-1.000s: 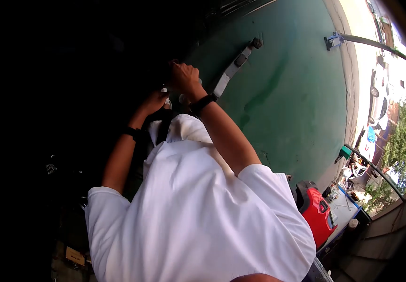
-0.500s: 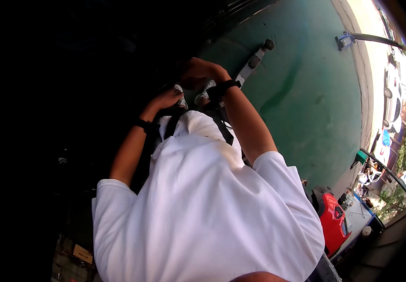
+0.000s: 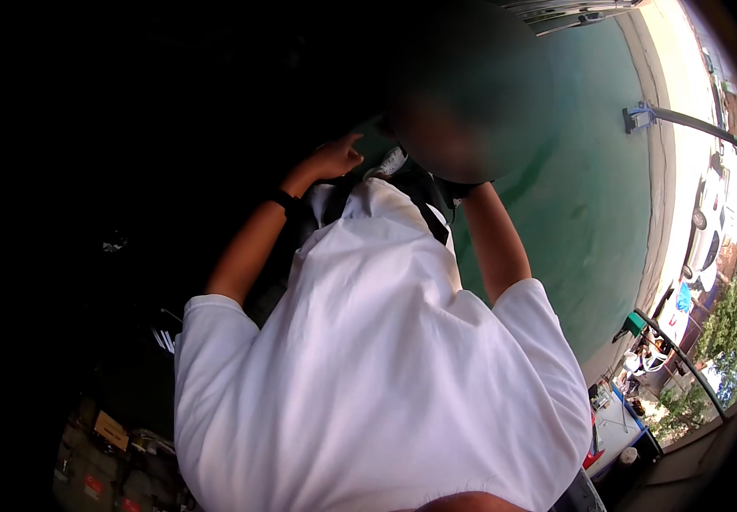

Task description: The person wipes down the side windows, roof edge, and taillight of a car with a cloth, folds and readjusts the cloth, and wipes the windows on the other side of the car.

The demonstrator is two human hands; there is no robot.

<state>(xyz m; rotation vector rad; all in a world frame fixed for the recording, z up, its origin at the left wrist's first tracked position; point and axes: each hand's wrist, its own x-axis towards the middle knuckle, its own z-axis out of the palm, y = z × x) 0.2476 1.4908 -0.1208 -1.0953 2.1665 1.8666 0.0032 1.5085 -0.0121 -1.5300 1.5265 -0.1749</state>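
My left hand (image 3: 334, 159) is raised in front of my waist, at the edge of a deep shadow. Its thumb and a finger stand apart, and nothing shows between them. A dark band circles that wrist. My right hand (image 3: 438, 143) is farther forward, covered by a round blur, so its fingers and anything in them are hidden. A dark band (image 3: 454, 189) on the right wrist is partly visible. Between the two hands, a light shoe (image 3: 391, 161) shows on the green floor (image 3: 573, 230).
Darkness fills the left side. A blue-footed stand (image 3: 639, 118) with a dark post is at the floor's right edge. White cars (image 3: 708, 205) are outside. A light-topped bench (image 3: 614, 420) and a red object (image 3: 594, 452) lie lower right; a cardboard box (image 3: 111, 431) is lower left.
My hands have moved apart, the right one to the right and into the blur. The grey metal arm on the floor is now hidden. The camera's view has shifted.
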